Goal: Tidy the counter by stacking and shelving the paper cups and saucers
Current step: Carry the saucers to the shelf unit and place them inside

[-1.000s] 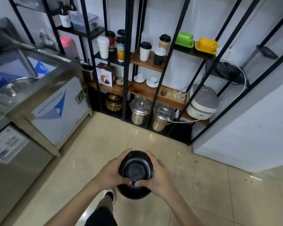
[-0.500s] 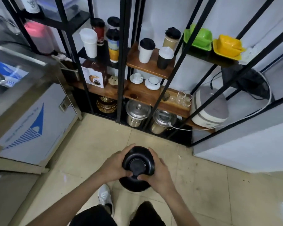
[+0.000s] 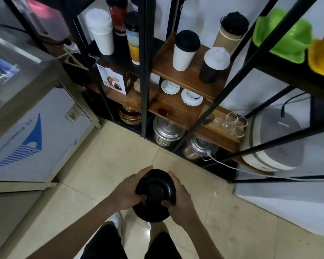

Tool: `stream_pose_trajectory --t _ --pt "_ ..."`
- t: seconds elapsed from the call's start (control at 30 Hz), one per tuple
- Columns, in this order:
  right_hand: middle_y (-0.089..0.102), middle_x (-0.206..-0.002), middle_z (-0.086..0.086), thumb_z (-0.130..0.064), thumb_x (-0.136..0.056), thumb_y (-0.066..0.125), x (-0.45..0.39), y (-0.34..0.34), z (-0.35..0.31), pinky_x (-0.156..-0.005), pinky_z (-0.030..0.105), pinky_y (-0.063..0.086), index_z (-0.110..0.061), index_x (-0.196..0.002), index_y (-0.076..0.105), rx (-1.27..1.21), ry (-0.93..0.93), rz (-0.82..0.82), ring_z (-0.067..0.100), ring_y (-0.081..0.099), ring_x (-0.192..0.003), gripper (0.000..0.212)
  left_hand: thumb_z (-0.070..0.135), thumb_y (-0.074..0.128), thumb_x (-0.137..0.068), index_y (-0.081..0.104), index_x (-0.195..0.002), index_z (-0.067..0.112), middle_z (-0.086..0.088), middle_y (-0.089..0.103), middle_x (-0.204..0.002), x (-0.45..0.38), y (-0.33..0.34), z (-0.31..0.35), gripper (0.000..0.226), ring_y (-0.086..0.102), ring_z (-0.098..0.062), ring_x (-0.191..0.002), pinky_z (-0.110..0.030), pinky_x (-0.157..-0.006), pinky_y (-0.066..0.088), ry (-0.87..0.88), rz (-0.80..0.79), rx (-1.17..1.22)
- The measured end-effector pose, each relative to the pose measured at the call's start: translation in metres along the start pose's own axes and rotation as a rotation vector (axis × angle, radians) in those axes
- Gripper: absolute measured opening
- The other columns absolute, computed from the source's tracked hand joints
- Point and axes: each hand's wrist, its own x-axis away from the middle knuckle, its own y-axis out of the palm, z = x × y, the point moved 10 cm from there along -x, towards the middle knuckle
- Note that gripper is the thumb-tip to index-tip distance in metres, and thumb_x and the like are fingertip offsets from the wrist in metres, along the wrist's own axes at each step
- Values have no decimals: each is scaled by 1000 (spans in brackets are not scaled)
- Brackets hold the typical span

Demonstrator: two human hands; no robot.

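Both hands carry a stack of glossy black round saucers [image 3: 155, 193], upside down, base ring facing up, held low over the tiled floor, well short of the black metal shelving rack with brown wooden boards [image 3: 178, 107]. Left hand [image 3: 126, 192] grip closed on the stack's left rim, right hand [image 3: 178, 200] grip closed on its right rim, thumbs on top. Lidded paper cups [image 3: 184, 50] and white saucers [image 3: 191, 97] already sit on the rack. Risk (my judgement): glossy pieces could slide apart if tilted, or clip a black upright when reaching in; the free board space left of the white saucers looks tight.
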Motion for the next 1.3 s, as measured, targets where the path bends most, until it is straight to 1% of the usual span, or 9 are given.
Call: stream_pose_trajectory --t 0.23,0.53,0.67,0.73,0.8,0.9,1.0,1.17,1.3 --pt "50 -143 -7 10 -85 53 -105 -46 17 -118 43 41 -45 -152 33 -111 9 -50 18 45 -140 89 -17 52 -89 30 -159 27 5 47 -158 -95 -15 -2 86 43 -15 -148 -6 -114 27 -13 126 103" --pt "50 -151 -11 11 -86 61 -233 -81 22 -121 42 37 -39 -151 40 -171 -35 129 11 42 -145 84 -19 52 -91 41 -155 24 -1 54 -151 -227 -59 -13 78 44 -11 -140 -16 -117 32 29 224 124" --pt "47 -145 -14 12 -88 59 -284 -93 22 -107 12 38 -46 -143 43 -193 -59 215 -2 43 -130 82 -19 54 -89 48 -150 27 5 59 -140 -280 -79 -18 77 48 -8 -134 -7 -104 39 59 294 119" --pt "44 -139 -19 9 -89 61 -310 -98 25 -101 9 35 -45 -144 43 -189 -63 258 -3 40 -126 79 -16 58 -91 51 -149 29 9 61 -136 -303 -90 -22 74 51 -4 -128 -6 -98 42 75 341 110" --pt "46 -133 -16 6 -89 64 -336 -105 28 -97 17 39 -46 -143 45 -170 -59 316 2 44 -120 77 -12 62 -92 55 -148 26 2 65 -133 -325 -103 -30 68 58 -10 -122 -20 -106 49 88 405 102" --pt "55 -122 -7 4 -86 67 -375 -118 33 -73 9 39 -48 -116 58 -182 -56 390 10 55 -107 61 -8 66 -95 58 -145 16 -9 65 -136 -355 -116 -37 57 62 -26 -130 -47 -112 51 115 452 156" --pt "67 -110 -2 2 -84 70 -407 -132 40 -62 3 40 -39 -91 65 -175 -31 453 16 64 -102 42 -4 68 -95 56 -147 21 -7 64 -141 -383 -124 -37 59 62 -21 -130 -44 -114 50 124 460 153" --pt "74 -104 1 2 -83 71 -433 -155 46 -57 -4 38 -24 -102 76 -141 -13 556 13 64 -93 32 6 77 -91 62 -140 26 0 71 -118 -423 -135 -37 55 75 -20 -96 -28 -91 58 57 488 116" --pt "75 -111 -1 -3 -87 68 -444 -164 44 -79 8 44 -24 -111 75 -128 -13 556 12 66 -101 33 1 76 -90 68 -130 24 -4 72 -118 -440 -141 -34 47 75 -22 -93 -42 -95 62 42 493 201"
